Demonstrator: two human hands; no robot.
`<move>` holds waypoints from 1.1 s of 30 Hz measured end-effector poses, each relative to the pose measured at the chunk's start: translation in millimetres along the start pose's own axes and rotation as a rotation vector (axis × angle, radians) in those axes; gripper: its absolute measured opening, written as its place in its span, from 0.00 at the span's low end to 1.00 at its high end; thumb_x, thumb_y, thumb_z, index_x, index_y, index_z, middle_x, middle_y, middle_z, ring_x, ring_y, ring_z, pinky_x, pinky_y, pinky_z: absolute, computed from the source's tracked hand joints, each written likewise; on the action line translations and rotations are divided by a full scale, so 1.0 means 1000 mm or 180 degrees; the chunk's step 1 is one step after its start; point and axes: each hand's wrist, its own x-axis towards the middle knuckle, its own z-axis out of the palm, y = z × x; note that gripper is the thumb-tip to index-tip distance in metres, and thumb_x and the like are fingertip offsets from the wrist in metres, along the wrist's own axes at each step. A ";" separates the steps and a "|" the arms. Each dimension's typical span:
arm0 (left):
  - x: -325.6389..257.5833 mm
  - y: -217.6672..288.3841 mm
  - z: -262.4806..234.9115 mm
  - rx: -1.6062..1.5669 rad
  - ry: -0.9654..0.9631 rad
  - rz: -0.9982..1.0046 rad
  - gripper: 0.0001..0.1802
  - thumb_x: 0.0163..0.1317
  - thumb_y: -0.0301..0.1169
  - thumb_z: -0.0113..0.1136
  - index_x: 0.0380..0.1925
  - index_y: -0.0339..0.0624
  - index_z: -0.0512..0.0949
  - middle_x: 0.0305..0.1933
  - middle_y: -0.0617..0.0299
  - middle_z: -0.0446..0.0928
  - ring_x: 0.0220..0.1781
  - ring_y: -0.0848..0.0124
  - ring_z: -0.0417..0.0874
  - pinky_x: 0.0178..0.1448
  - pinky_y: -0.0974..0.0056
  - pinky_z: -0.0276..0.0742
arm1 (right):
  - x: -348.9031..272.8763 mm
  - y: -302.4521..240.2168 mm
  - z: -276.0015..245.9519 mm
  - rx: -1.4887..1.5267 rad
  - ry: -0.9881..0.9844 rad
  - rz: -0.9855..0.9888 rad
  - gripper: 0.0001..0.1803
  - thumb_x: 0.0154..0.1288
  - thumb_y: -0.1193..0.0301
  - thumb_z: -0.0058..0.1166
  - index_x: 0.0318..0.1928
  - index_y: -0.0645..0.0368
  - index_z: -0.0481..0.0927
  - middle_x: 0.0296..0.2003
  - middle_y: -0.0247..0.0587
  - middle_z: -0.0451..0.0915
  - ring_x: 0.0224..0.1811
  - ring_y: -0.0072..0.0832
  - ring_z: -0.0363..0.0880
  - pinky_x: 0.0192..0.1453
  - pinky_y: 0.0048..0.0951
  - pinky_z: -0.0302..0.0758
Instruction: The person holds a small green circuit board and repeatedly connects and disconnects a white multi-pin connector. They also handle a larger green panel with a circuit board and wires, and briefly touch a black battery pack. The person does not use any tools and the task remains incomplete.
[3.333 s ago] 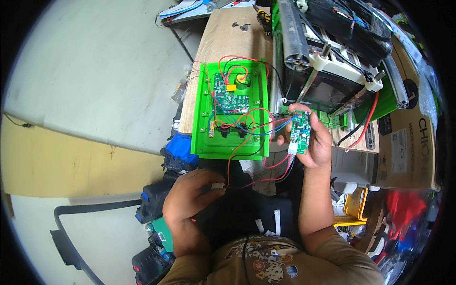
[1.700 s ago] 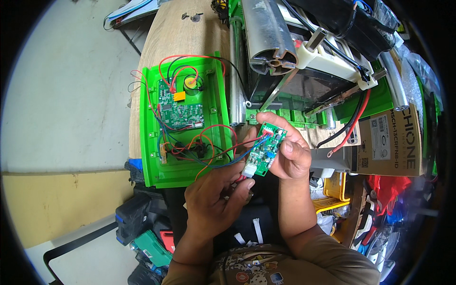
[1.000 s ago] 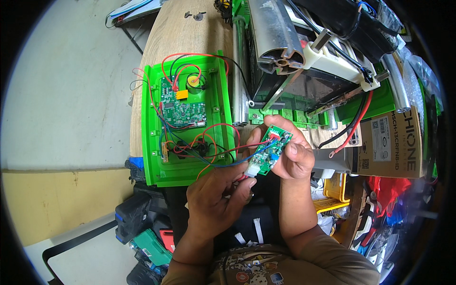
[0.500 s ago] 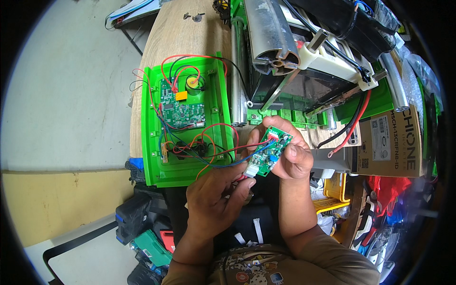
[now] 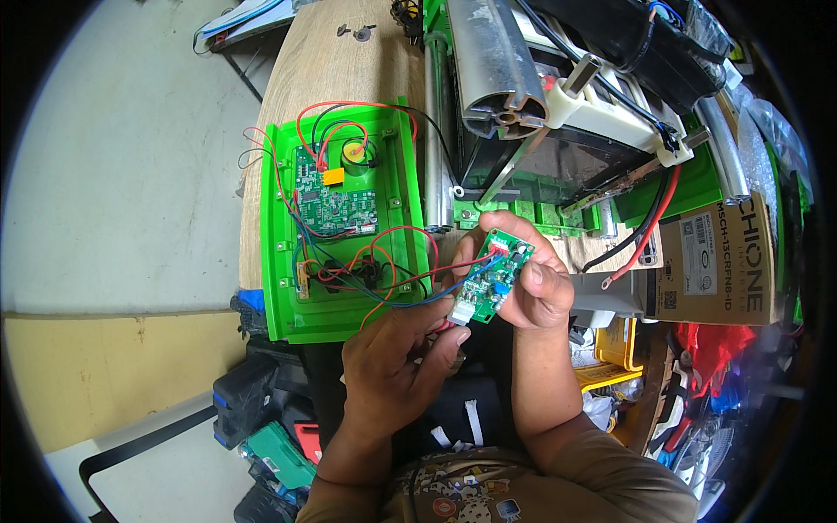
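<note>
One circuit board (image 5: 493,279), labelled carton (image 5: 722,272)

My right hand (image 5: 542,295) holds a circuit board (image 5: 495,277), my left hand (image 5: 392,359) its white connector (image 5: 463,312); a green tray (image 5: 336,318) lies at ten o'clock.

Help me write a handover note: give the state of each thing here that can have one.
Right hand: closed on the small circuit board
Left hand: fingers bent at the white plug, exact grip hidden
Small circuit board: held tilted, wired up
White plug: at the small circuit board's lower end
Green cover: lying open side up on the table
Large circuit board: sitting inside the green cover
Thick red cable: ring end loose
</note>
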 end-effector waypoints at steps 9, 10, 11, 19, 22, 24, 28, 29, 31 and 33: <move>0.000 0.002 0.000 -0.0029 -0.0003 -0.0033 0.22 0.55 0.25 0.80 0.50 0.40 0.84 0.31 0.61 0.84 0.26 0.74 0.81 0.30 0.68 0.76 | 0.001 -0.001 0.002 -0.0020 0.0021 0.0064 0.41 0.68 0.57 0.64 0.74 0.66 0.66 0.51 0.63 0.79 0.56 0.46 0.80 0.63 0.43 0.78; 0.000 0.001 0.000 -0.0018 -0.0010 -0.0023 0.22 0.54 0.25 0.80 0.50 0.40 0.84 0.31 0.61 0.84 0.26 0.74 0.81 0.30 0.68 0.77 | 0.001 -0.001 0.002 -0.0009 0.0019 0.0061 0.41 0.68 0.57 0.64 0.74 0.67 0.66 0.51 0.63 0.79 0.56 0.46 0.80 0.63 0.43 0.78; 0.001 0.002 0.000 -0.0008 -0.0020 -0.0011 0.22 0.54 0.25 0.80 0.50 0.40 0.84 0.31 0.61 0.85 0.26 0.74 0.82 0.30 0.68 0.77 | 0.002 -0.001 0.002 -0.0008 0.0010 0.0051 0.41 0.68 0.57 0.64 0.74 0.67 0.66 0.51 0.63 0.79 0.56 0.46 0.80 0.63 0.43 0.78; 0.000 0.001 0.001 -0.0056 0.0001 -0.0028 0.22 0.54 0.25 0.80 0.50 0.40 0.84 0.31 0.61 0.85 0.25 0.75 0.82 0.30 0.69 0.78 | 0.001 -0.001 0.002 0.0005 0.0075 0.0071 0.42 0.67 0.58 0.65 0.73 0.70 0.66 0.51 0.63 0.79 0.55 0.46 0.81 0.62 0.42 0.79; -0.001 0.000 0.001 -0.0058 -0.0009 -0.0030 0.22 0.54 0.25 0.80 0.50 0.39 0.84 0.31 0.61 0.85 0.24 0.75 0.82 0.29 0.69 0.78 | 0.001 -0.002 0.002 0.0054 0.0073 0.0087 0.42 0.67 0.59 0.65 0.73 0.72 0.65 0.52 0.62 0.79 0.56 0.46 0.81 0.64 0.43 0.79; -0.002 -0.001 0.001 -0.0071 -0.0019 -0.0051 0.22 0.54 0.25 0.80 0.50 0.39 0.84 0.31 0.61 0.85 0.24 0.76 0.81 0.29 0.69 0.77 | 0.000 -0.003 0.002 0.0071 0.0116 0.0115 0.42 0.68 0.59 0.65 0.73 0.73 0.65 0.52 0.62 0.79 0.57 0.47 0.81 0.66 0.44 0.79; -0.002 -0.002 0.001 -0.0139 -0.0009 -0.0047 0.22 0.54 0.24 0.80 0.50 0.39 0.84 0.31 0.61 0.85 0.24 0.78 0.81 0.29 0.70 0.77 | 0.000 -0.003 0.003 0.0137 0.0177 0.0158 0.42 0.68 0.60 0.65 0.73 0.74 0.64 0.53 0.62 0.79 0.58 0.47 0.81 0.67 0.44 0.79; -0.002 -0.002 0.001 -0.0157 -0.0006 -0.0029 0.22 0.54 0.24 0.80 0.50 0.38 0.84 0.31 0.61 0.85 0.24 0.78 0.80 0.29 0.71 0.76 | 0.000 -0.004 0.004 0.0123 0.0180 0.0161 0.42 0.68 0.60 0.65 0.73 0.74 0.64 0.53 0.62 0.79 0.58 0.47 0.81 0.67 0.44 0.79; -0.002 -0.001 0.001 -0.0153 -0.0008 -0.0039 0.22 0.54 0.24 0.80 0.50 0.38 0.84 0.31 0.61 0.85 0.24 0.78 0.80 0.28 0.71 0.76 | 0.000 -0.003 0.004 0.0114 0.0163 0.0157 0.42 0.68 0.60 0.64 0.73 0.74 0.64 0.53 0.62 0.79 0.57 0.46 0.81 0.66 0.44 0.79; -0.002 -0.001 0.001 -0.0146 -0.0002 -0.0050 0.22 0.54 0.24 0.80 0.50 0.38 0.84 0.31 0.61 0.85 0.24 0.78 0.80 0.28 0.71 0.76 | 0.001 -0.003 0.003 0.0105 0.0119 0.0133 0.41 0.69 0.60 0.64 0.73 0.74 0.65 0.53 0.62 0.79 0.57 0.46 0.81 0.65 0.43 0.79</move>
